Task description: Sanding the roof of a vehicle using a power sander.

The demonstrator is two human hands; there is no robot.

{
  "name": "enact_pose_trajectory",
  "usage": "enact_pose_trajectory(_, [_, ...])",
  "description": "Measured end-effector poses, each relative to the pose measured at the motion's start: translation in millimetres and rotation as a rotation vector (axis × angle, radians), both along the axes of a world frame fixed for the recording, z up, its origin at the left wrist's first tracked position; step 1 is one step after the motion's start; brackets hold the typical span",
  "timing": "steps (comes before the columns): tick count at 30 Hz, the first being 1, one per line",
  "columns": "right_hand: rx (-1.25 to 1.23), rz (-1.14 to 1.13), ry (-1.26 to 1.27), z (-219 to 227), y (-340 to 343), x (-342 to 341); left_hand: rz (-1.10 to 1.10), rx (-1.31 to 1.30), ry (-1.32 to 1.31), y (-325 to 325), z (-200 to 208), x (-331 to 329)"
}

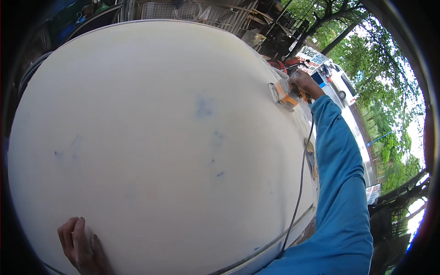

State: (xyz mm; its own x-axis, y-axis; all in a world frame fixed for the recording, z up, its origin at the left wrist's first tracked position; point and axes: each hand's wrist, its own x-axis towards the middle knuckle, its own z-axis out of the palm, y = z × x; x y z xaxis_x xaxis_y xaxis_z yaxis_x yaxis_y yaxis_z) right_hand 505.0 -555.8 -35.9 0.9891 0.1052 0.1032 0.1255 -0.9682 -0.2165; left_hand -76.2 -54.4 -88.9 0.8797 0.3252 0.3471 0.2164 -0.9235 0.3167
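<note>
A broad, curved panel [151, 101], off-white with small blue patches and looking like a vehicle roof, fills most of the view. At its far right edge, my right hand [303, 82] is closed round the top of an orange and grey electric sander [286, 94]. The sander's flat pad is tilted against the panel's side edge. A dark power cord [300, 183] hangs beside my blue right sleeve. My left hand [80, 245] rests on the panel at the near left, its fingers loosely bent and apart, with nothing seen in it.
Beyond the right edge a red motorcycle [286, 65] stands before a printed signboard [312, 58]. A white vehicle [341, 85] is on the road, with trees [373, 78] behind it. Wire racks [183, 11] and clutter line the far side.
</note>
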Motion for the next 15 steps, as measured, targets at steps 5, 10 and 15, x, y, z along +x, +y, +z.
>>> enact_pose_trajectory(5, [0.05,0.22,0.047,15,61,-24,-0.03,0.034,0.004,8,-4,0])
enact_pose_trajectory(10, [0.038,0.274,-0.003,16,107,-41,0.005,0.038,0.042,19,-15,-7])
enact_pose_trajectory(15, [0.025,0.235,0.01,10,84,-38,-0.018,-0.003,-0.004,27,-21,-5])
